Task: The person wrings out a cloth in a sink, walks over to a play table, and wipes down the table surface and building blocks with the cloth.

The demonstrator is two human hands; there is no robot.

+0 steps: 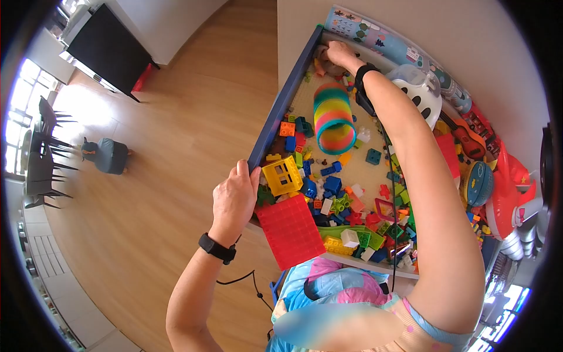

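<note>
My left hand (233, 196) is closed over the blue rim (275, 126) of a large toy box, beside a yellow toy block with window openings (282, 176). Just below that hand, a red studded building plate (291, 230) lies tilted across the box's near edge. My right hand (341, 54) reaches into the far corner of the box, its fingers curled at a greyish thing (331, 67) that I cannot make out. A rainbow coil spring (334, 120) stands on the box floor between my hands. Loose building blocks (332, 186) are scattered around it.
Along the far right side are a white toy with black ovals (423, 97), a small toy guitar (467, 136) and a blue ball-like toy (478, 183). A thin black cable (390, 176) hangs over the box. On the wooden floor stands an animal-shaped stool (110, 155).
</note>
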